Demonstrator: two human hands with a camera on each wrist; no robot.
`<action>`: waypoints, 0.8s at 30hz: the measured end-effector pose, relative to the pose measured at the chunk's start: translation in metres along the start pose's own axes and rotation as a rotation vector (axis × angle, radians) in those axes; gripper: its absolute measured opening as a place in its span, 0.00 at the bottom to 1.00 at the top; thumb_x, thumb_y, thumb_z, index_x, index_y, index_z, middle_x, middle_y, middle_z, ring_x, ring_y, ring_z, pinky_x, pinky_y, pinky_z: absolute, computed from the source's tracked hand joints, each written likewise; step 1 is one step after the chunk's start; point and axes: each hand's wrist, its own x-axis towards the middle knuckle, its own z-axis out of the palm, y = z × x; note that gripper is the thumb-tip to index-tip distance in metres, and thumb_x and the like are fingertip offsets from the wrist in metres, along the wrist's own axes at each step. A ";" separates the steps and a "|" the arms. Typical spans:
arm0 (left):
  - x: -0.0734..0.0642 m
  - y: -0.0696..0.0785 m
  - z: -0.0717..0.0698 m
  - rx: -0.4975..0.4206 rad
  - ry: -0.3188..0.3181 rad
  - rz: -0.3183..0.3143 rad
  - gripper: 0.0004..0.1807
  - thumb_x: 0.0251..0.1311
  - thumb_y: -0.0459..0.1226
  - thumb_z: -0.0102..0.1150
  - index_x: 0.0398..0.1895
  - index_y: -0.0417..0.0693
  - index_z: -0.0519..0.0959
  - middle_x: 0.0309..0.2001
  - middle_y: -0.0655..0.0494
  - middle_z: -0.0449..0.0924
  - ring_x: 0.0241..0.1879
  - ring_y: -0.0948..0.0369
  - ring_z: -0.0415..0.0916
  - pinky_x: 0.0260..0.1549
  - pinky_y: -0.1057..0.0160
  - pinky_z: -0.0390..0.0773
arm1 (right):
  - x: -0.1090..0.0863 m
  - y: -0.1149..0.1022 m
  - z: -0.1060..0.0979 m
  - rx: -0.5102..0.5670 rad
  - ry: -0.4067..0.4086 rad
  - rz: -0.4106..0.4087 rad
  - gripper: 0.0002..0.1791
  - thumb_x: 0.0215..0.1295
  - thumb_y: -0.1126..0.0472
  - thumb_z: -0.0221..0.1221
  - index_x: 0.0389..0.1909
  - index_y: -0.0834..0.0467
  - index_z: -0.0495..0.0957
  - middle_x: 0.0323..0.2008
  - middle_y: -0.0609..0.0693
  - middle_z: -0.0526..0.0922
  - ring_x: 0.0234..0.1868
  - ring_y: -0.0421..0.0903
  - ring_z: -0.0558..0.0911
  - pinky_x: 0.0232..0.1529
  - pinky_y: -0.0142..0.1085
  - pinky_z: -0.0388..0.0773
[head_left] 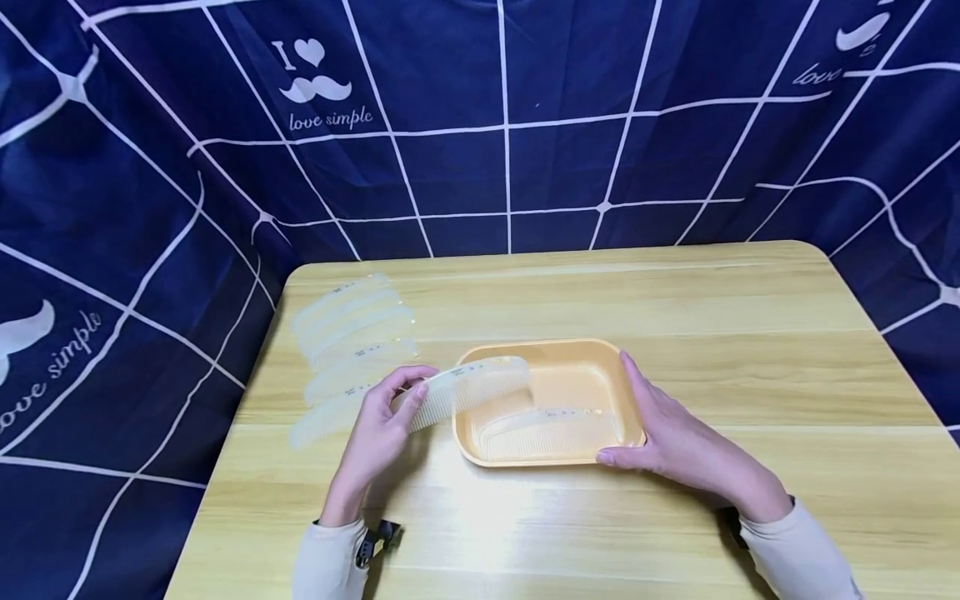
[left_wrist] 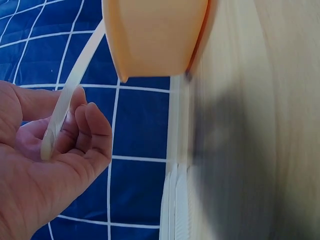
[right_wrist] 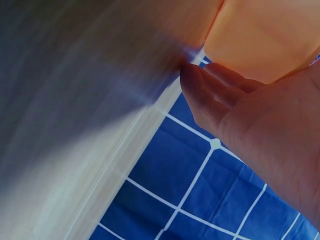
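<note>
My left hand (head_left: 378, 433) pinches a pale translucent comb (head_left: 480, 385) by one end, between thumb and fingers. The comb's other end reaches over the left rim of an orange plastic box (head_left: 471, 454). From the left wrist the held comb (left_wrist: 75, 75) appears edge-on, slanting up toward the box (left_wrist: 157, 40). A second comb (head_left: 551, 432) lies inside the box along its near side. At the box's right end, my right hand (head_left: 678, 437) grips it, thumb at the near corner and fingers along the outer wall; the right wrist view has these fingers (right_wrist: 200, 92) against the box.
Several similar combs (head_left: 360, 350) lie in an overlapping row on the left of the wooden table (head_left: 750, 333). A dark blue cloth (head_left: 450, 167) with white lines hangs behind the table and at both sides.
</note>
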 end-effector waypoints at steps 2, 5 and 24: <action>0.001 0.001 0.003 -0.003 -0.009 -0.009 0.13 0.73 0.33 0.57 0.56 0.48 0.81 0.55 0.54 0.83 0.58 0.54 0.77 0.65 0.50 0.71 | 0.000 0.000 0.001 0.000 -0.006 0.011 0.77 0.51 0.32 0.74 0.82 0.47 0.25 0.81 0.63 0.49 0.77 0.64 0.59 0.70 0.64 0.61; 0.002 0.004 0.007 0.005 -0.019 -0.010 0.13 0.73 0.33 0.56 0.56 0.51 0.82 0.56 0.57 0.83 0.60 0.56 0.75 0.68 0.46 0.67 | 0.000 0.000 0.001 0.003 -0.010 0.015 0.76 0.51 0.32 0.74 0.82 0.45 0.24 0.81 0.62 0.48 0.77 0.64 0.58 0.70 0.64 0.61; 0.009 0.007 0.032 0.054 -0.094 0.036 0.13 0.74 0.35 0.56 0.57 0.53 0.82 0.57 0.58 0.83 0.64 0.58 0.75 0.70 0.47 0.67 | 0.001 -0.001 0.002 0.018 0.010 0.011 0.76 0.50 0.35 0.75 0.82 0.43 0.25 0.82 0.56 0.45 0.78 0.61 0.56 0.72 0.62 0.58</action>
